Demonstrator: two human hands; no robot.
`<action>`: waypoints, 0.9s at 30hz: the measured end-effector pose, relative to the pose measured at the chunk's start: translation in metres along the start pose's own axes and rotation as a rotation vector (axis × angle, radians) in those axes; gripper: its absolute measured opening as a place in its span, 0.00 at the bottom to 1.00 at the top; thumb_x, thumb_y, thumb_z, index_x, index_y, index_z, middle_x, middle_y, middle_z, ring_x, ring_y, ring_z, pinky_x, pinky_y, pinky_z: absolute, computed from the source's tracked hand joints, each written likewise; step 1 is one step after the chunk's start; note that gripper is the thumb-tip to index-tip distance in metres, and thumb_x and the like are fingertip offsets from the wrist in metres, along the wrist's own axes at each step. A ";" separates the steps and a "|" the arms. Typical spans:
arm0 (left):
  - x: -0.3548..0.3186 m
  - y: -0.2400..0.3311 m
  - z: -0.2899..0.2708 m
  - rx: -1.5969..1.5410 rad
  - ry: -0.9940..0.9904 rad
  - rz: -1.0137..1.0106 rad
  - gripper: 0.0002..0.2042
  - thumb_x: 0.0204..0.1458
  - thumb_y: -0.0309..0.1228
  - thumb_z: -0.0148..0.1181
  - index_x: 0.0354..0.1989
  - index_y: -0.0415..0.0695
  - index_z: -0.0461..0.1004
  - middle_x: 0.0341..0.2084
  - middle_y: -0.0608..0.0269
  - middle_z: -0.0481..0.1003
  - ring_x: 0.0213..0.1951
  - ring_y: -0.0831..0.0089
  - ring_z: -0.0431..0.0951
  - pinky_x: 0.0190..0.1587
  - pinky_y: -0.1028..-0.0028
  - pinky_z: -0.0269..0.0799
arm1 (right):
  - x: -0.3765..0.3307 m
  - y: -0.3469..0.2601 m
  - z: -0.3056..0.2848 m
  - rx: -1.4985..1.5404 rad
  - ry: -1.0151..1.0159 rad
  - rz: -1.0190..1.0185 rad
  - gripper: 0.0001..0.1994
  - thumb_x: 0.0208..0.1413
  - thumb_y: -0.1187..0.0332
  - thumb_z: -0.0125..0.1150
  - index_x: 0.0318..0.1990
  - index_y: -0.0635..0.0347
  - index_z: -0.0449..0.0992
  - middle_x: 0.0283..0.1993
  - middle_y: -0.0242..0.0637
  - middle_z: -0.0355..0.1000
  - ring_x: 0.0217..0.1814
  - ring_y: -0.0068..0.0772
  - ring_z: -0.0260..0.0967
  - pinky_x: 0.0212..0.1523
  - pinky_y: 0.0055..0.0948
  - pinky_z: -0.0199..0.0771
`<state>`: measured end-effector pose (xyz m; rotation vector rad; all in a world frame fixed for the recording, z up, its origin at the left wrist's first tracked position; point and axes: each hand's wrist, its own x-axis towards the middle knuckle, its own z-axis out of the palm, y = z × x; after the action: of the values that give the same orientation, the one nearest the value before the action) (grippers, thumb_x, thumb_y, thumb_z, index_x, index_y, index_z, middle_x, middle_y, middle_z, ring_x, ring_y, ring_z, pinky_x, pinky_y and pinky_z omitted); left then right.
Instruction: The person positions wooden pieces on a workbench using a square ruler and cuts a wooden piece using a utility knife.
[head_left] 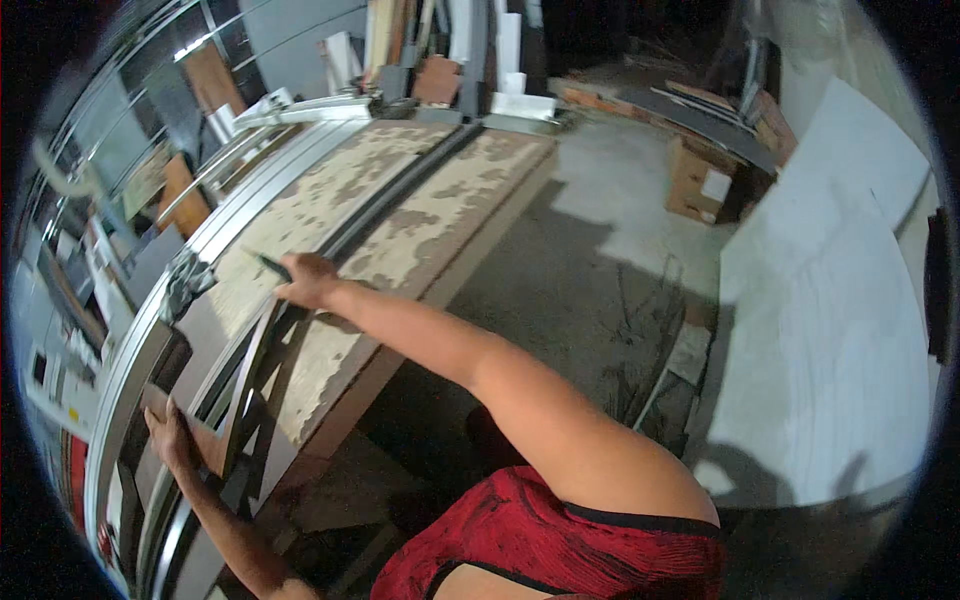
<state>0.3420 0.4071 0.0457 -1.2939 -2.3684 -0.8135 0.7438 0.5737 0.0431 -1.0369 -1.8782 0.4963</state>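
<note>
Right hand (308, 280), centre left: closed around a dark pencil (268, 265) over the worn workbench (440, 210). Left hand (172, 435), lower left: fingers spread flat on a brown board (200, 440)

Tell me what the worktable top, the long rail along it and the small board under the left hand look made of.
Worktable top: likely worn wood fibreboard, tan, blotchy, matte. Long rail: looks like aluminium, pale grey with a sheen. Small board under the left hand: probably brown laminated board, smooth and flat.
</note>
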 end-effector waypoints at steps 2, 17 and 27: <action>-0.016 0.032 -0.027 -0.050 -0.057 -0.084 0.43 0.49 0.63 0.52 0.65 0.40 0.59 0.62 0.41 0.60 0.63 0.47 0.61 0.64 0.58 0.54 | -0.002 0.002 -0.004 -0.038 0.010 -0.006 0.21 0.42 0.56 0.64 0.38 0.65 0.75 0.39 0.55 0.74 0.44 0.56 0.73 0.45 0.46 0.72; -0.094 0.251 -0.035 -0.026 -0.230 0.623 0.22 0.47 0.43 0.64 0.46 0.39 0.75 0.41 0.46 0.75 0.48 0.52 0.73 0.52 0.59 0.68 | 0.013 0.024 0.000 0.162 0.082 0.095 0.24 0.46 0.61 0.55 0.52 0.61 0.68 0.41 0.59 0.74 0.44 0.61 0.72 0.46 0.50 0.72; -0.068 0.254 0.004 -0.009 -0.348 0.459 0.15 0.50 0.40 0.55 0.38 0.42 0.78 0.36 0.46 0.78 0.42 0.50 0.77 0.45 0.56 0.71 | 0.006 0.011 0.010 0.112 0.062 -0.049 0.23 0.49 0.67 0.48 0.56 0.58 0.64 0.25 0.50 0.74 0.21 0.44 0.74 0.27 0.40 0.75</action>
<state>0.5926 0.4728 0.0899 -2.0163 -2.1573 -0.4875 0.7388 0.5852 0.0340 -0.9198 -1.7962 0.5288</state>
